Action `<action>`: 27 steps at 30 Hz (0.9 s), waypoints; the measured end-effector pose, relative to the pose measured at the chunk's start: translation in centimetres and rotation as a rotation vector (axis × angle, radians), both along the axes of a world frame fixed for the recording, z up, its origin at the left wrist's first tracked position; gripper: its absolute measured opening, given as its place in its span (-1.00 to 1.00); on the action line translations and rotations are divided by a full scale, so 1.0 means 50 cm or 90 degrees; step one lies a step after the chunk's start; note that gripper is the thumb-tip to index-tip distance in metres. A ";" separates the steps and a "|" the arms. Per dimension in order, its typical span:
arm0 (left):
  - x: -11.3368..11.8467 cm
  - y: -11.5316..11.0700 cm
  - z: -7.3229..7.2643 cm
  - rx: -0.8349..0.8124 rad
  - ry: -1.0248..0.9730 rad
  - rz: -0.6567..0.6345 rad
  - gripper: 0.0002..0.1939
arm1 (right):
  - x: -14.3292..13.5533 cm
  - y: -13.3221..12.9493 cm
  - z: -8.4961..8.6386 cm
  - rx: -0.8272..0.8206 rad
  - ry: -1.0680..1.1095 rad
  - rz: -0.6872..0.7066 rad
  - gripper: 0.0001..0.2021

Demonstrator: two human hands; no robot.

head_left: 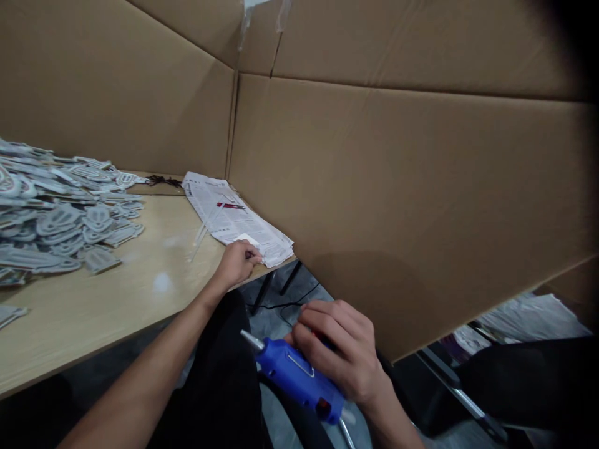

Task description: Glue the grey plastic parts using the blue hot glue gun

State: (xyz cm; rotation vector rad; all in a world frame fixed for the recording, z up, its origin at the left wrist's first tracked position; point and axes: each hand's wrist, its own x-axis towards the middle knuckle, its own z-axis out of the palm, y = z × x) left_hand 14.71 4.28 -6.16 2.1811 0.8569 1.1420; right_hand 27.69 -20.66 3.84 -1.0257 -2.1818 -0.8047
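One blue glue gun (pixel 297 381) clamped in right hand (pixel 341 346), beyond near edge of worktop (pixel 163 249). Left hand (pixel 238 262) at newspaper (pixel 269 236), right end; cannot tell if grip is closed. Best steady wrist, nozzle clear of fingers.

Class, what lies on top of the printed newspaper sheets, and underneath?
On the sheets lie a slim red tool and a flat white piece, by the left hand; pale thin strips cross their edge. The pale tabletop supports them, but anything they cover is hidden.
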 end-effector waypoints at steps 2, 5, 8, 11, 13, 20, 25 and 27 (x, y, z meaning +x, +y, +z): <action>0.000 -0.001 0.000 -0.003 0.002 0.000 -0.88 | 0.000 0.001 0.000 -0.002 0.002 0.006 -0.92; -0.002 -0.002 0.001 0.006 0.002 -0.007 -0.88 | 0.003 0.002 0.001 -0.008 0.026 0.027 -0.95; -0.002 0.000 -0.001 0.017 -0.002 -0.010 -0.88 | 0.008 0.006 0.000 -0.055 0.121 0.064 -0.90; -0.002 0.003 -0.004 0.018 -0.003 -0.010 -0.89 | 0.008 0.017 -0.004 -0.183 0.337 0.092 -0.89; -0.002 0.006 -0.007 0.008 -0.008 -0.007 -0.90 | 0.005 0.029 -0.005 -0.307 0.546 0.103 -0.89; -0.002 0.005 -0.011 -0.019 -0.032 -0.006 -0.88 | -0.006 0.093 0.007 -0.664 0.944 0.214 -0.65; -0.005 0.001 -0.006 -0.026 -0.018 -0.013 -0.88 | 0.001 0.125 0.019 -0.792 1.079 0.313 -0.75; -0.006 0.000 -0.005 -0.023 -0.019 -0.016 -0.88 | 0.005 0.132 0.023 -0.841 1.108 0.386 -0.71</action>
